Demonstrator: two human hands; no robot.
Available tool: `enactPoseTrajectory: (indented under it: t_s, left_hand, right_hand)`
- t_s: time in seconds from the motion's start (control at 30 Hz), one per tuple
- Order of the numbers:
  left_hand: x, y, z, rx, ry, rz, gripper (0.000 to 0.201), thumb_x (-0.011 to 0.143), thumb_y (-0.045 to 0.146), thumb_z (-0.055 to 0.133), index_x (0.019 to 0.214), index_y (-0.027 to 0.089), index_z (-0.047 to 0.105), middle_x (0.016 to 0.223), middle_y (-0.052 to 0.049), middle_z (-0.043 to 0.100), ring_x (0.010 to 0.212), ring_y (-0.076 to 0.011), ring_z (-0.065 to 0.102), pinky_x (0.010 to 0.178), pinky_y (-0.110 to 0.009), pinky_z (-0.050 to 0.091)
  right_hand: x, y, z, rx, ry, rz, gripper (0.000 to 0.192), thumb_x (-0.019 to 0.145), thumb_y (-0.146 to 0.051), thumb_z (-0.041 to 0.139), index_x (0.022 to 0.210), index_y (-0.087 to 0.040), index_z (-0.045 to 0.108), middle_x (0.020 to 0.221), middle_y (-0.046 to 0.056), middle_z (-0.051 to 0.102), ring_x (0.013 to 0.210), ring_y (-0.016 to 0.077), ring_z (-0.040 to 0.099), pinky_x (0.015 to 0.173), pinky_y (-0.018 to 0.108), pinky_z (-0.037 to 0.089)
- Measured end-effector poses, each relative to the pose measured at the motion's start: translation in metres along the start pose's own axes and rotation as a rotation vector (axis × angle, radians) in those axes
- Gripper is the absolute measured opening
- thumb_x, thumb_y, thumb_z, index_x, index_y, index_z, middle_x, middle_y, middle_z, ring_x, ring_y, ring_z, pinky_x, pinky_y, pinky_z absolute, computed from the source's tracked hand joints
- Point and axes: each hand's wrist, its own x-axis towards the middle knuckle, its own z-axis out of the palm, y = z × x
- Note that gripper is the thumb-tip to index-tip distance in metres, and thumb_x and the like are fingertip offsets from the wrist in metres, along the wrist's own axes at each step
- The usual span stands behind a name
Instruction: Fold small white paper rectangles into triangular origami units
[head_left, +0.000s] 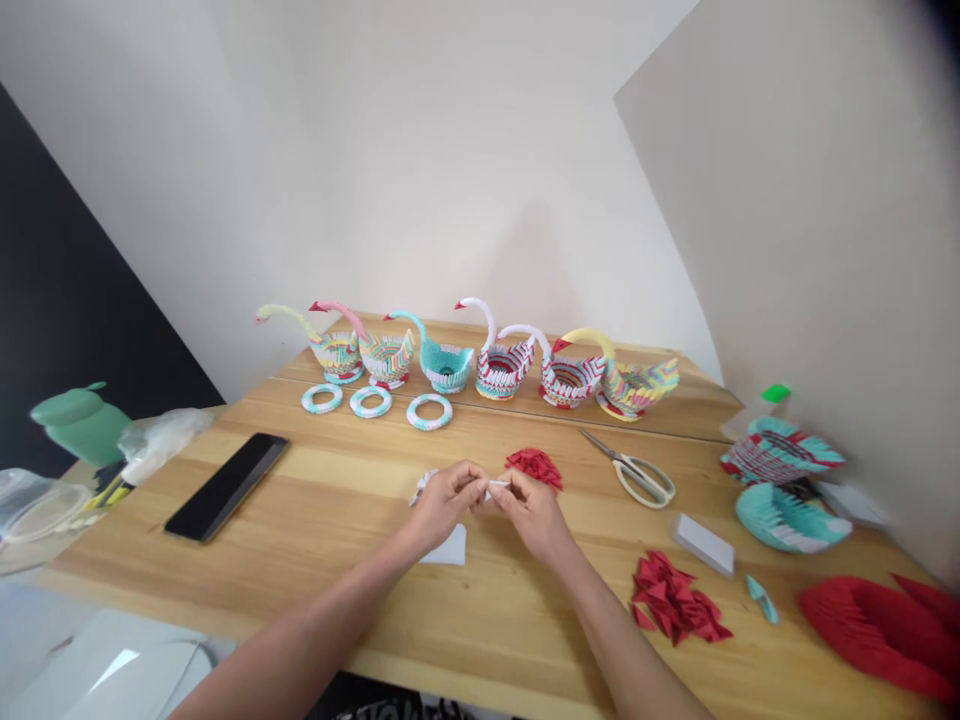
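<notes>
Over the middle of the wooden table, my left hand [456, 497] and my right hand [528, 508] pinch a small piece of white paper [495, 486] between them. Its folds are too small to make out. Beneath my left wrist lies a flat white paper sheet [448, 547], partly covered. More white paper pieces [421, 484] show just behind my left hand, mostly hidden. Right behind my right hand is a pile of red folded paper pieces [535, 466].
Several paper swans [504, 370] stand in a row at the back, with paper rings [430, 412] before them. A phone [227, 487] lies left. To the right are scissors [637, 474], a white paper stack [703, 544], red folded pieces [675, 598], and turquoise [787, 518] and red [877, 630] paper bodies.
</notes>
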Motion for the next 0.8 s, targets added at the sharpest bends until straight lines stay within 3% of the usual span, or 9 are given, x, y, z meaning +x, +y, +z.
enactPoseTrajectory:
  t_s: [0.2,0.43,0.6,0.8]
  left_hand:
    - [0.0012,0.0005,-0.001,0.037,0.039,-0.008,0.02,0.084,0.033,0.049,0.073,0.017,0.053,0.064,0.002,0.054,0.061,-0.0112,0.051,0.061,-0.022,0.041]
    - [0.0,0.0035,-0.0008,0.017,0.023,-0.023,0.019,0.083,0.032,0.051,0.073,0.016,0.053,0.065,0.001,0.054,0.06,-0.0107,0.051,0.061,-0.022,0.041]
    - [0.0006,0.0046,-0.002,0.03,0.062,-0.012,0.019,0.084,0.033,0.051,0.074,0.016,0.053,0.065,0.002,0.054,0.062,-0.0112,0.052,0.063,-0.023,0.042]
    - [0.001,-0.0025,-0.0006,-0.017,0.011,0.002,0.021,0.085,0.036,0.051,0.077,0.017,0.053,0.064,0.001,0.055,0.06,-0.0112,0.052,0.06,-0.022,0.041]
  right_hand:
    - [0.001,0.0001,-0.0009,0.183,0.004,0.034,0.025,0.084,-0.039,0.054,0.073,-0.018,0.06,0.069,0.001,0.059,0.067,0.0152,0.053,0.064,0.026,0.04]
    - [0.0001,-0.0022,-0.0028,0.164,0.053,0.045,0.025,0.085,-0.038,0.054,0.068,-0.019,0.055,0.065,-0.001,0.054,0.062,0.0142,0.049,0.06,0.026,0.038]
    - [0.001,0.0015,0.0005,0.268,-0.029,0.039,0.024,0.084,-0.04,0.055,0.076,-0.018,0.058,0.07,0.0,0.056,0.067,0.0145,0.052,0.064,0.025,0.04]
    - [-0.0001,0.0059,0.0045,0.136,-0.024,0.034,0.021,0.082,-0.035,0.058,0.072,-0.017,0.056,0.066,-0.002,0.053,0.063,0.0123,0.047,0.058,0.023,0.036]
